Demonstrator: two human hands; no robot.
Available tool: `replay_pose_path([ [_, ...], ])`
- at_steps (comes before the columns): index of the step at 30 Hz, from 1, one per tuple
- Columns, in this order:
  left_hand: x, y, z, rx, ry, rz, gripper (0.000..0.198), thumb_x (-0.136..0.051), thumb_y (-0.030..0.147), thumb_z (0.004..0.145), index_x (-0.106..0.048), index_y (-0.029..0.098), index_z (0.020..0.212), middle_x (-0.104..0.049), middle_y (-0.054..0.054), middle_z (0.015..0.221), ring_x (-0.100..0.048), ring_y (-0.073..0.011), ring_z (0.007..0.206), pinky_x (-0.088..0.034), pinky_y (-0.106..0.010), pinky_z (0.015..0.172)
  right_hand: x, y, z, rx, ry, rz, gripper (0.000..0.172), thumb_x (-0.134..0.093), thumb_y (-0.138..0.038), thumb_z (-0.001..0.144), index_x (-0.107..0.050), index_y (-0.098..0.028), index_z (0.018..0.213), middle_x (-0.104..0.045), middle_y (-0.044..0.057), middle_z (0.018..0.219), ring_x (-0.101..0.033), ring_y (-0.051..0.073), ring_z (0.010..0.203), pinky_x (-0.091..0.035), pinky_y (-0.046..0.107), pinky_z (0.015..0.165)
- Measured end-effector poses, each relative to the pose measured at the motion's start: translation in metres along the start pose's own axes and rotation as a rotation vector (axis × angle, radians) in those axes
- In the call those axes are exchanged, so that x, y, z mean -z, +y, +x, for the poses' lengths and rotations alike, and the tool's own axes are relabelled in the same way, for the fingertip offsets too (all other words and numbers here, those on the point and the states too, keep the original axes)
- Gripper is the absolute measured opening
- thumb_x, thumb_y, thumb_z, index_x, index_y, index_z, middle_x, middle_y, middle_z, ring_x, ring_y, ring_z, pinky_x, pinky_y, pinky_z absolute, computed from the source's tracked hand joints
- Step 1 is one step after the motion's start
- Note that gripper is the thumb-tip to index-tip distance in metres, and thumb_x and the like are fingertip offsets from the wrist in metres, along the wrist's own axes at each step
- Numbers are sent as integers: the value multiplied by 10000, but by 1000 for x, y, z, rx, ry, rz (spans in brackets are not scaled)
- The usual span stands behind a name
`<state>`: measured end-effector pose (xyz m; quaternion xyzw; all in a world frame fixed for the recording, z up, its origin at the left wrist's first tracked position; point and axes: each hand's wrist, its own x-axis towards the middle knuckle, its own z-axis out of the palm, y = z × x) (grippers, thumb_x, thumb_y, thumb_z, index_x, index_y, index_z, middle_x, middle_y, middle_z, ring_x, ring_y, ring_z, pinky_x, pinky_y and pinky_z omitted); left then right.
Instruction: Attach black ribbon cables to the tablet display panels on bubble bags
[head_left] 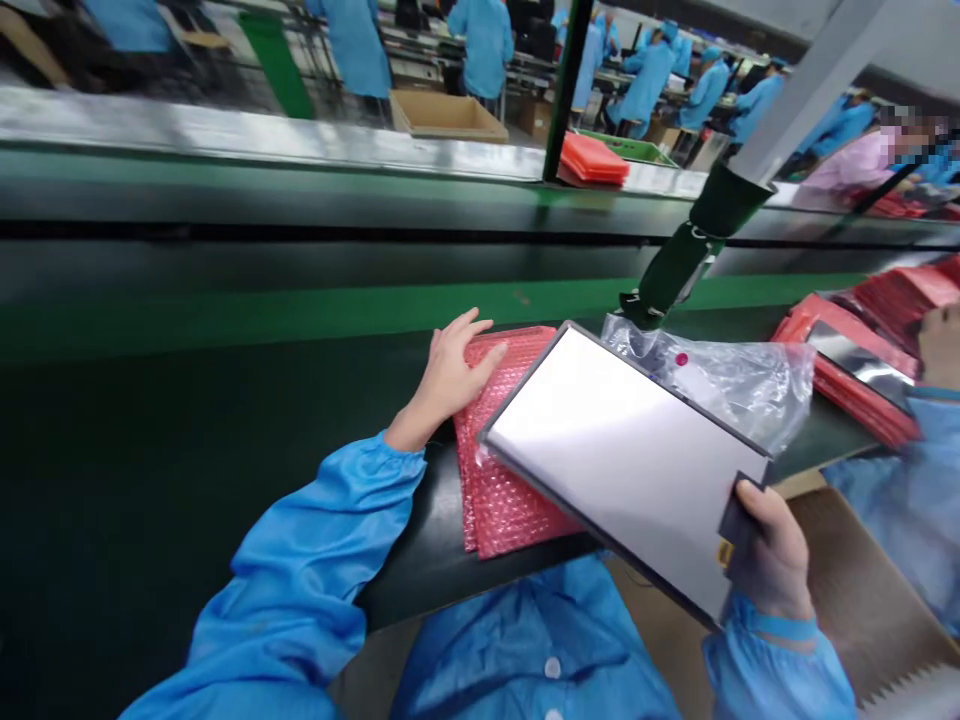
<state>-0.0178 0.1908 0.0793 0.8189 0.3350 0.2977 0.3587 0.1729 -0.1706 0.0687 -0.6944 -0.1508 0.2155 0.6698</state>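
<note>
My right hand (772,555) grips the near corner of a flat grey display panel (622,455) with a dark frame, held tilted above the bench edge. My left hand (450,375) rests flat, fingers spread, on a pink bubble-wrap bag (502,500) lying on the dark bench; the panel's far corner overlaps that bag. A crumpled clear plastic bag (739,385) with a small pink sticker lies just behind the panel.
A green and black conveyor belt (300,300) runs across behind the bench. Stacks of red bags (862,385) sit at the right, beside a co-worker's blue sleeve (922,500). A slanted grey post with a green base (705,230) stands behind the panel. Several people in blue coats work farther back.
</note>
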Motion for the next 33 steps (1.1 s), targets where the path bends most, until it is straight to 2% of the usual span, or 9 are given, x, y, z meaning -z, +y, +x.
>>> replay_pose_path([
  [2, 9, 9, -1, 16, 46, -204, 457, -597, 533, 956, -760, 153, 1148, -715, -150, 1342, -628, -339, 1325, -454, -489, 1183, -26, 3, 9, -59, -82, 65, 392, -833, -583, 741, -734, -206, 781, -746, 65, 726, -711, 268, 592, -600, 367, 524],
  [4, 17, 16, -2, 94, -55, -452, 518, -590, 625, 948, -784, 146, 970, -786, -132, 1065, -742, -302, 1044, -590, -422, 965, -50, 7, 13, -83, -222, 88, 411, -837, -600, 742, -744, -200, 744, -744, 84, 705, -710, 269, 591, -601, 369, 537],
  [8, 24, 20, -3, 292, -293, -769, 516, -731, 620, 857, -752, 120, 983, -764, -108, 891, -719, -206, 753, -602, -315, 676, -78, 12, 3, -167, -590, 83, 572, -666, -676, 915, -762, -173, 660, -717, 144, 624, -686, 263, 537, -576, 371, 550],
  [13, 21, 21, -3, 430, -123, -799, 381, -703, 243, 896, -657, 140, 1260, -754, -67, 939, -692, -146, 734, -575, -222, 596, -103, 1, -20, -301, -883, 64, 648, -559, -728, 981, -804, -158, 793, -771, 152, 758, -690, 216, 570, -546, 317, 562],
  [19, 8, 8, 1, 457, -130, -611, 307, -580, 236, 993, -612, 159, 1288, -728, -60, 909, -691, -141, 684, -541, -206, 520, -94, -33, -18, -449, -1115, -84, 511, -729, -633, 917, -795, -157, 1092, -783, 90, 833, -684, 145, 507, -498, 220, 497],
  [22, 3, -5, 2, 458, -230, -515, 309, -604, 220, 964, -615, 147, 1264, -729, -57, 848, -702, -166, 651, -526, -217, 490, -70, -41, -5, -464, -1029, -112, 438, -831, -519, 854, -801, -151, 1089, -761, 72, 762, -632, 139, 443, -474, 225, 447],
  [25, 3, -10, -1, 449, -270, -440, 357, -604, 234, 964, -589, 144, 1309, -687, -16, 723, -667, -175, 580, -490, -229, 477, -53, -43, 20, -249, -686, -174, 369, -856, -470, 827, -811, -152, 1009, -723, 62, 699, -588, 146, 443, -440, 248, 434],
  [28, 5, -2, -6, 355, -237, -204, 383, -562, 293, 993, -574, 155, 1350, -651, 9, 669, -611, -181, 530, -499, -275, 558, -48, -39, 57, 34, -369, -451, 406, -787, -538, 868, -800, -155, 1002, -713, 73, 715, -590, 174, 513, -449, 289, 499],
  [33, 10, 25, -16, 214, -161, 190, 335, -492, 310, 1004, -597, 172, 1290, -742, -110, 942, -723, -326, 988, -538, -411, 901, -52, -26, 112, 400, -214, -1012, 513, -682, -682, 872, -746, -176, 812, -679, 77, 697, -619, 230, 607, -453, 334, 600],
])
